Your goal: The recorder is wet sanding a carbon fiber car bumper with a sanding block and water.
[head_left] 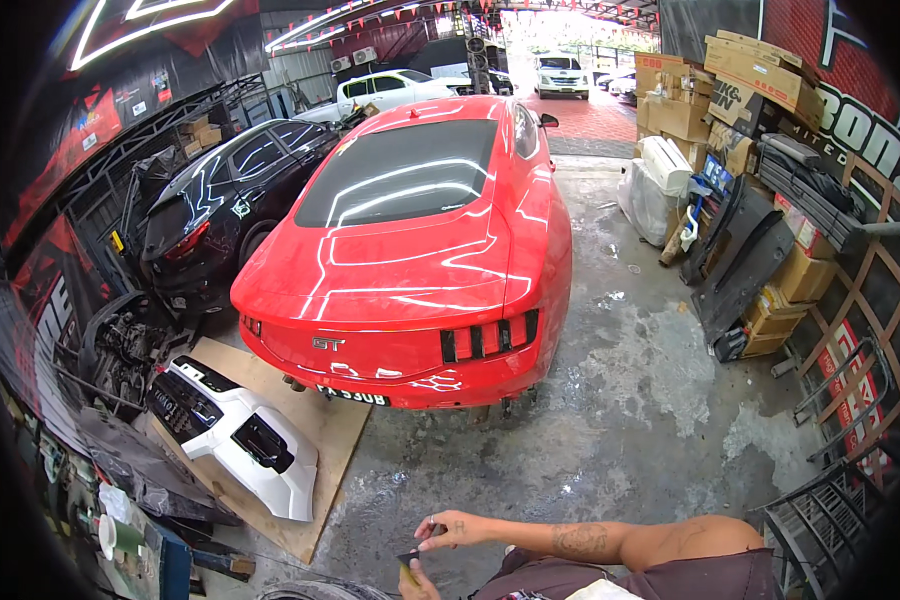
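Note:
Low in the head view, my right hand [454, 528] reaches in from the right with its fingers curled. Its thumb is close to the dark upper edge of a small, flat yellow-and-black piece [408, 562]; I cannot tell whether thumb and piece touch. Something dark and tiny shows between the right fingertips, too small to name. Just below, my left hand [419, 584] grips the yellow-and-black piece, and most of that hand is cut off by the lower edge. Beyond both hands stands a glossy red car [400, 270], its rear toward me.
Left of the red car lies a white car bumper [275, 470] on a wooden board [335, 440]. A black car [220, 190] is parked behind. Cardboard boxes [675, 115] and dark panels [740, 250] line the right wall. Black metal racking [830, 520] stands near my right elbow.

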Available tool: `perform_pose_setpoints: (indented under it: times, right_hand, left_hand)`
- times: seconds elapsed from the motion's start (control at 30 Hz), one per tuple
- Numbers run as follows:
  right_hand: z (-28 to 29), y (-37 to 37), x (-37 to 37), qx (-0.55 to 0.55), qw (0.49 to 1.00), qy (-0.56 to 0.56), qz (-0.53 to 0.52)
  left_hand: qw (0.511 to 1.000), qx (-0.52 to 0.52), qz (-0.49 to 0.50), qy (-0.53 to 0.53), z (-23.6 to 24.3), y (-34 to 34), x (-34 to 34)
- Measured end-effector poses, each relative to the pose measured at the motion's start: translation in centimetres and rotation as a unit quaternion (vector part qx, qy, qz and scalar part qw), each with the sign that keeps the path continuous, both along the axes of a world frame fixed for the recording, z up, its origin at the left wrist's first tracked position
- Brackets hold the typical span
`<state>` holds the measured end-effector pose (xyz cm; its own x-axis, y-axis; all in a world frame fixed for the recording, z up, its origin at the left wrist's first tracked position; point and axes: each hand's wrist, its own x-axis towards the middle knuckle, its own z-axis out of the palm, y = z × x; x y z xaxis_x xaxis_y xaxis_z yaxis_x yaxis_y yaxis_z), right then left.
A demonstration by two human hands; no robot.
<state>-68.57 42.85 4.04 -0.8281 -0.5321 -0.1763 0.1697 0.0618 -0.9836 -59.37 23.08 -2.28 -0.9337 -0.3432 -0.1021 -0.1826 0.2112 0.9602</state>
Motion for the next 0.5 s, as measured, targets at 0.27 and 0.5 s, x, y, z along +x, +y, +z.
perform_pose_setpoints:
  times: [0.27, 0.5]
  right_hand:
    - [0.4, 0.6, 0.8, -0.031, 0.992, 0.091, 0.077]
    - [0.8, 1.1, 0.1, -0.044, 0.986, 0.066, 0.150]
  left_hand:
    - [0.905, -0.310, -0.286, -0.050, -1.8, -1.9, 2.1]
    - [0.915, -0.267, -0.297, -0.052, -0.4, -1.3, 1.9]
